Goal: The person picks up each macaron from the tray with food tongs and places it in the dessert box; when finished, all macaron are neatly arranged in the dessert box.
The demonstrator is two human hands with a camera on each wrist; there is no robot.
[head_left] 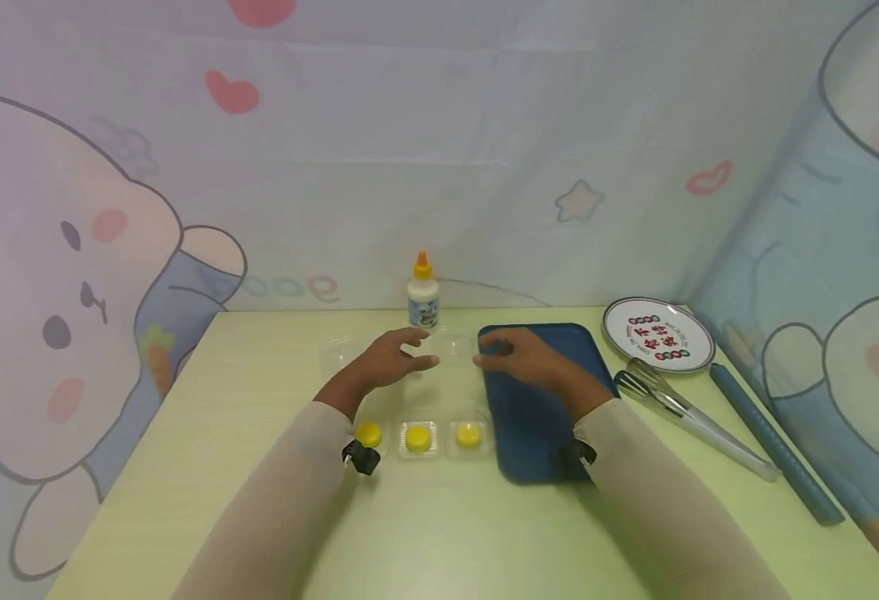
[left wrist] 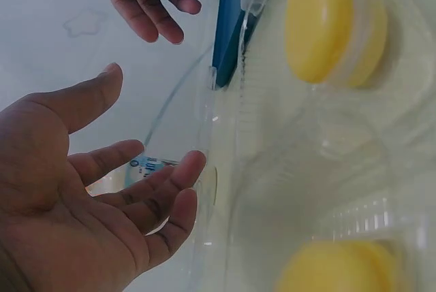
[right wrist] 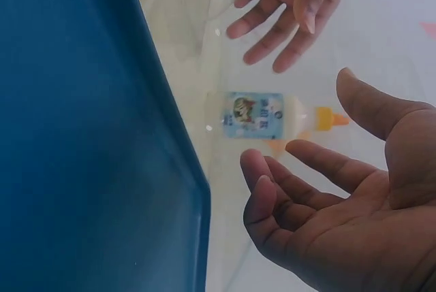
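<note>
My left hand (head_left: 390,358) hovers over the middle of the table with thumb and fingers apart, holding nothing. Facing it, my right hand (head_left: 520,357) is held above the left edge of a dark blue tray (head_left: 540,450), its loosely bent fingers empty. A white glue bottle (head_left: 423,304) with an orange tip stands upright behind the gap between them. Below the hands, three yellow macarons (head_left: 418,438) sit in a row, in clear plastic holders (left wrist: 340,217). Faint clear plastic pieces (head_left: 454,343) lie behind, close to the fingertips.
Right of the tray are a round plate (head_left: 658,335) with red lettering, metal tongs (head_left: 697,421) and a long blue-grey bar (head_left: 776,443). A printed cloth wall (head_left: 439,167) closes off the table's back. Another clear plastic piece (head_left: 337,354) lies left of the left hand.
</note>
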